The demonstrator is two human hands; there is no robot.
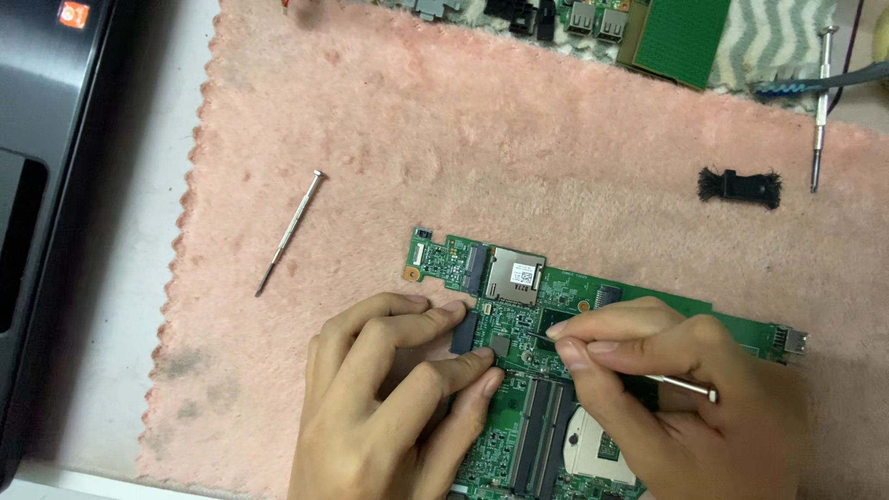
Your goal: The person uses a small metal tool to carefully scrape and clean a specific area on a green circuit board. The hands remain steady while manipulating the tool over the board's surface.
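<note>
Right hand [681, 393] pinching screwdriver [681, 383], left hand [394, 389] fingers steadying green circuit board [519, 417]

A spare slim screwdriver [291, 233] lies slanted on the pink fuzzy mat [482, 139], well to the left, while another screwdriver [820, 106] lies near the mat's upper right corner, just beside a small black brush [739, 187]. A second green circuit board [667, 32] sits on a grey zigzag cloth [773, 42] at the top edge. A dark laptop case [42, 185] rests on the white surface [139, 231] at far left.
</note>
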